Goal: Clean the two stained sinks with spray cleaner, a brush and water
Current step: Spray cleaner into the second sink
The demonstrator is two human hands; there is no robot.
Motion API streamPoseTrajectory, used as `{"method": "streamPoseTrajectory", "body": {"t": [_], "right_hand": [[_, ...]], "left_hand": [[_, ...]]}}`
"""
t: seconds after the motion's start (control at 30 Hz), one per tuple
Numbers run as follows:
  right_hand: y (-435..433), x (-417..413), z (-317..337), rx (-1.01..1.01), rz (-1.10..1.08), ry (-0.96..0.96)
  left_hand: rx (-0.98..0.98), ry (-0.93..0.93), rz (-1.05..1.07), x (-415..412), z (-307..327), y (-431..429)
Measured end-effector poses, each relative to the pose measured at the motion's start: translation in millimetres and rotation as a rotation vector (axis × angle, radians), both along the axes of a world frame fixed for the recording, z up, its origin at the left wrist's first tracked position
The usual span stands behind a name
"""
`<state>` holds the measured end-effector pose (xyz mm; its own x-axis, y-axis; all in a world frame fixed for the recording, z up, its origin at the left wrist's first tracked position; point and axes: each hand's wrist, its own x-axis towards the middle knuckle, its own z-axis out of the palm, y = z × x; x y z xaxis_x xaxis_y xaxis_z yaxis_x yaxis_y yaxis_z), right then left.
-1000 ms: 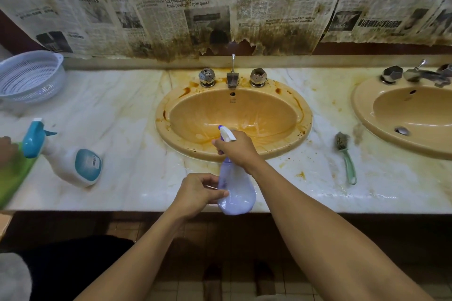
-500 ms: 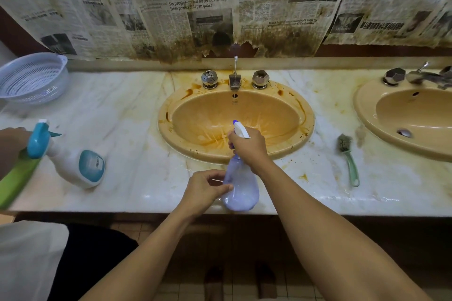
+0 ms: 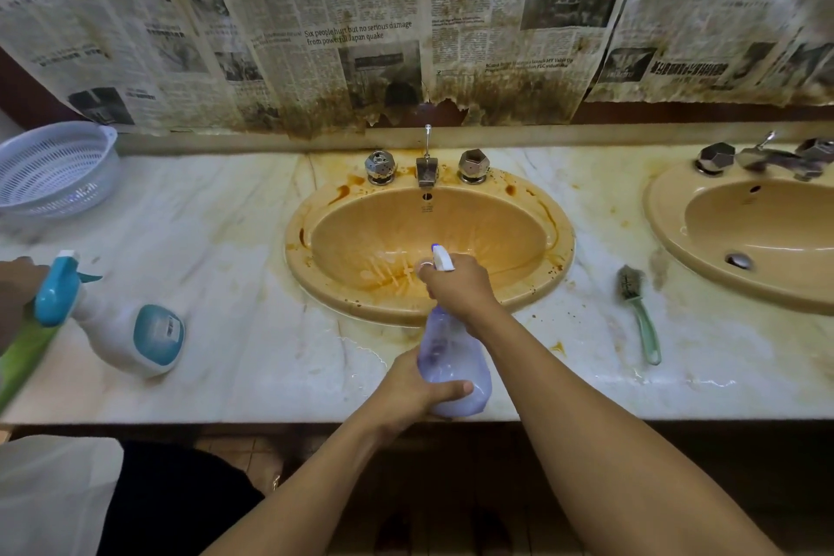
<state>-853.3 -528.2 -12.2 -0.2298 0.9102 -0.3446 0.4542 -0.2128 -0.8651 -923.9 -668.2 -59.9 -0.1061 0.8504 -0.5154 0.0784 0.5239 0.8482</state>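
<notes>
**Desk:** What has moved in the last second?

**Me:** My left hand (image 3: 415,388) has slid from the side of the purple spray bottle (image 3: 451,357) down to its base. It now cups the base, thumb across the front. The bottle has barely shifted.

**Desk:** The scene, widest first.

**Me:** A marble worktop (image 3: 234,239) runs below stained newspaper (image 3: 361,36) hung on the wall. Two tan basins are set into it. The stained sink (image 3: 559,257) is straight ahead, streaked brown on rim and bowl. The second sink (image 3: 663,221) sits off to my right.

**Desk:** And the bottle?

**Me:** It is held above the worktop's front edge and the stained sink's near rim. Its long axis runs away from me, base towards my body, nozzle out over the bowl. My right hand (image 3: 460,284) is wrapped round the neck. I cannot tell whether a finger is on the trigger.

**Desk:** What does the next move turn on?

**Me:** A squeeze, I judge, since the nozzle already faces the bowl. After that comes the brush (image 3: 634,302). It lies between the sinks, to the right of my right hand, handle towards me. The right hand is nearer.

**Desk:** Anyone else?

**Me:** A second person's hand (image 3: 18,289) is at the left edge, by a white-and-teal spray bottle (image 3: 126,330). Blur hides the grip.
</notes>
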Motion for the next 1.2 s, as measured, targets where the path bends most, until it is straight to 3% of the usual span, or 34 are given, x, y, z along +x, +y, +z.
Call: {"method": "streamPoseTrajectory", "body": {"t": [0.3, 0.67, 0.8, 1.07, 1.2], "right_hand": [[-0.4, -26.0, -2.7, -0.077, 0.014, 0.020], [-9.4, -43.5, 14.5, 0.130, 0.019, 0.123], [-2.6, -29.7, 19.4, 0.112, 0.014, 0.151], [-5.4, -19.4, 18.7, 0.245, 0.018, 0.077], [-5.9, -20.4, 11.4, 0.222, -0.105, 0.056]], "left_hand": [[-0.021, -0.090, -0.004, -28.9, -1.1, -5.0], [0.098, -0.008, 0.073, -50.2, 16.8, -5.0], [0.145, -0.019, 0.092, -61.0, 20.2, -9.8], [0.195, -0.131, 0.072, -66.8, 25.1, -12.4], [0.196, -0.112, 0.066, -64.2, 24.2, -12.8]]}}
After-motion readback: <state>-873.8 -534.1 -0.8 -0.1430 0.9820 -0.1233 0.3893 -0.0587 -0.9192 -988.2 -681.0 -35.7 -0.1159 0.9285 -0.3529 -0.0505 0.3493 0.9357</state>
